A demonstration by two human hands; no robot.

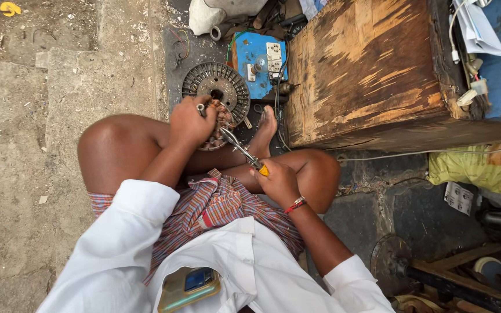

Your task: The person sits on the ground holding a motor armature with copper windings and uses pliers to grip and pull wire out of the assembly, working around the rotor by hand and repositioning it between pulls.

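Observation:
I sit cross-legged on the ground. My left hand (189,122) grips the top of a round motor stator with copper windings (222,124), which rests tilted against my leg. In my right hand (278,181) I hold pliers with a yellow handle (244,152); their metal jaws reach into the stator's windings. A red thread band circles my right wrist. A second round metal stator (215,84) with a ribbed rim lies flat on the ground just behind the first.
A worn wooden box (366,69) stands to the right, a blue switch board (257,58) beside it. A white cable (424,153) runs along the box. A yellow bag (482,165), metal parts and a round disc (389,264) lie at the right. A phone (189,287) sits in my shirt pocket.

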